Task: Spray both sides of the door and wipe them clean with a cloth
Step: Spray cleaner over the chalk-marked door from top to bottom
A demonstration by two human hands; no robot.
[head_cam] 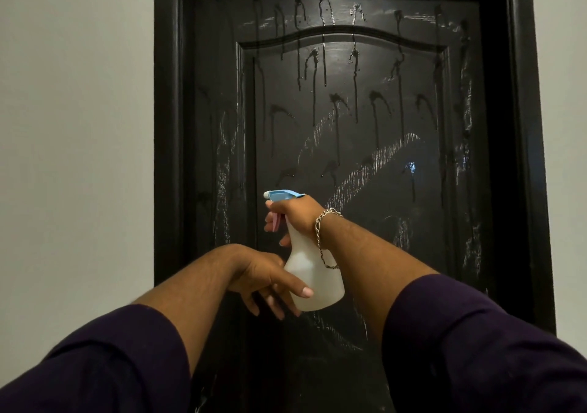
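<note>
Two dark sleeves (476,342) are seen nearest, pushed up on both forearms. A white spray bottle (313,273) is held upright in front of the door (349,111). Its neck is gripped by the right hand (293,214), fingers curled round the pink trigger (275,222); the blue nozzle (281,194) is pointed left. A chain bracelet (320,231) is worn on the right wrist. The left hand (263,276) is held low beside the bottle, fingers relaxed and drooping, thumb laid against the bottle's lower body; nothing is grasped by it. The door is black, panelled, closed in a black frame (524,126). Its upper half is marked with wet drips running down; pale smears are noted across the middle and lower panel. Grey wall (76,126) is seen either side.
</note>
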